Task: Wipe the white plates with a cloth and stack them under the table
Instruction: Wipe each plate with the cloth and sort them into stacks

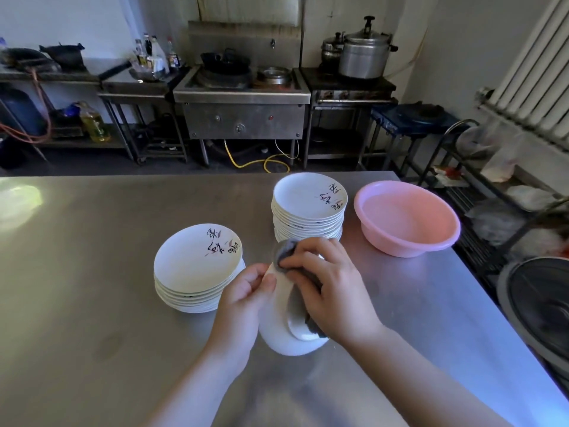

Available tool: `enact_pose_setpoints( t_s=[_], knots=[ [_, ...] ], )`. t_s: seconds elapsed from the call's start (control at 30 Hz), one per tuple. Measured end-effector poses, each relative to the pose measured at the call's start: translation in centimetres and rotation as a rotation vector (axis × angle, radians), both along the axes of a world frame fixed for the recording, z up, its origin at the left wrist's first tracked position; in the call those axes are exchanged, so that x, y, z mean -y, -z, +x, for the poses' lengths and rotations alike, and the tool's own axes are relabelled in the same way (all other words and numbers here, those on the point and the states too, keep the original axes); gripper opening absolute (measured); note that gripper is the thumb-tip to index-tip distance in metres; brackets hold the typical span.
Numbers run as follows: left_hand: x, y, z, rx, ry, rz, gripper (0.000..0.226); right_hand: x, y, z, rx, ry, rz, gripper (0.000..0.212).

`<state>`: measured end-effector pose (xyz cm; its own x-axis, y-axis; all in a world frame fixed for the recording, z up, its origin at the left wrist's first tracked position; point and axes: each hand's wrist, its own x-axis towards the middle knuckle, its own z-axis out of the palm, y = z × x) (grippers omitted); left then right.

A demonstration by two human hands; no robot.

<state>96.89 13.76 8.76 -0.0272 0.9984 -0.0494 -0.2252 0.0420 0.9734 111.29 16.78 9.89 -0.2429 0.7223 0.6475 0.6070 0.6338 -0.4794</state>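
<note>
the plate (278, 331) is held tilted on edge above the surface (92, 272), likely to expose its face. the left hand (243, 298) pinches its rim; the right hand (326, 278) presses the cloth (284, 252) against it, between two plate stacks.

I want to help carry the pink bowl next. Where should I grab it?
Grab the pink basin by its rolled rim, one of your hands on each side, coming from above. The rim sticks out like a lip, so fingers can hook under it. It sits upright at the table corner; I can't tell whether it holds water, so lift it level.
</note>
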Motion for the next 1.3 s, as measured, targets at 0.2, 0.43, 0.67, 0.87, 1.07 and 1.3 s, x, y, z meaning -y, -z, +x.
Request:
enact_pose_setpoints(
  t_s=[0.2,0.43,0.67,0.87,1.07,1.3],
  knots=[
    [-0.5,0.6,-2.2,-0.374,0.072,0.113,0.017,-1.6,0.1,3.2,-0.14,0.165,-0.207,0.023],
    [-1.1,0.8,-3.3,-0.842,0.195,0.241,0.016,-0.4,0.6,4.7,0.047,-0.151,-0.485,0.02],
    [-1.2,1.6,-2.6,-0.956,0.25,0.298,0.017,0.3,1.8,5.2,0.228,-0.157,-0.436,0.004],
    [-1.1,2.3,-2.0,-0.726,-0.093,0.181,0.026,0.3,2.5,5.5,0.237,-0.044,-0.162,0.004],
    [-0.1,2.4,-1.4,0.146,-0.101,-0.521,0.056,1.3,4.2,5.7,0.253,-0.045,-0.028,0.015],
    [-0.2,3.7,-0.8,0.318,-0.187,-0.526,0.056,1.6,6.4,6.3,0.223,-0.096,-0.107,0.012]
  ],
)
